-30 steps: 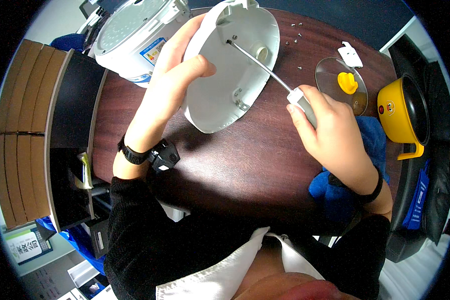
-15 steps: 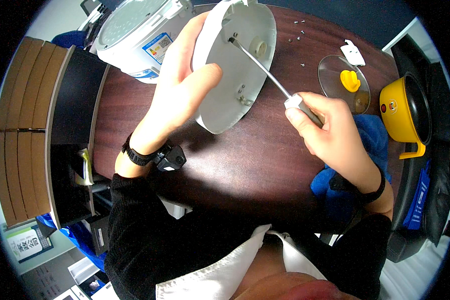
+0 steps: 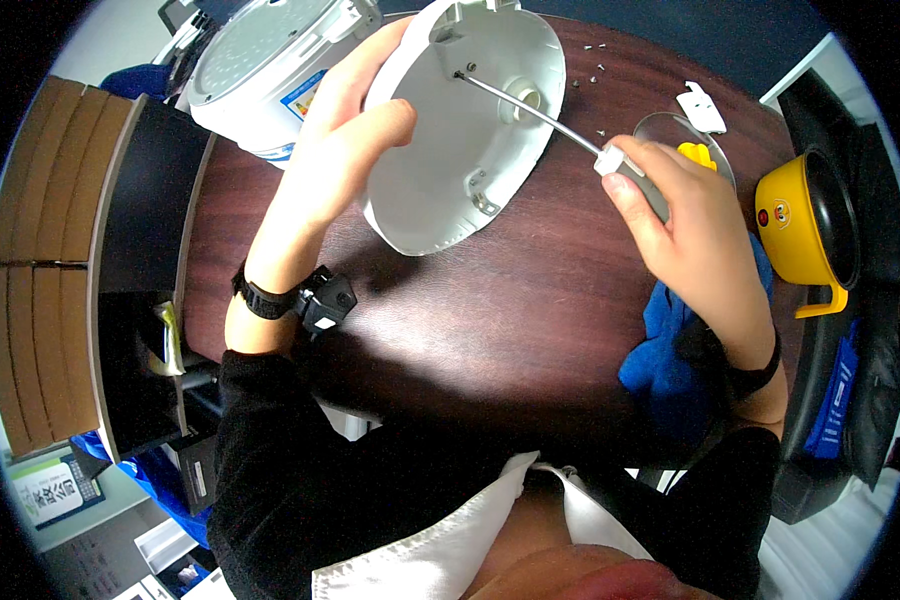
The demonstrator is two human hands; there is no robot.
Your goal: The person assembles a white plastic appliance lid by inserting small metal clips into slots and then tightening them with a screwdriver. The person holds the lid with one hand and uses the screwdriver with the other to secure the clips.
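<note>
My left hand [image 3: 345, 150] grips the left rim of a white plastic appliance lid [image 3: 430, 165], its thumb over the edge and the other fingers hidden behind it. The lid is tilted up so its hollow inner side faces me. In my right hand [image 3: 685, 205] is a screwdriver [image 3: 545, 118] with a grey and white handle. Its tip reaches a small dark screw hole near the lid's upper inside. A round white fitting and a small metal bracket also show inside the lid.
Behind the lid stands a white rice cooker [image 3: 270, 75]. Several loose screws [image 3: 592, 80] lie at the far right, near a white plastic piece [image 3: 701, 107] and a glass lid with yellow knob [image 3: 697, 155]. A yellow pot [image 3: 805, 220] and blue cloth [image 3: 665, 350] are at the right.
The white lid has turned to show more of its inside. My right hand has moved up and right, the screwdriver lying flatter, its tip still by the same hole.
</note>
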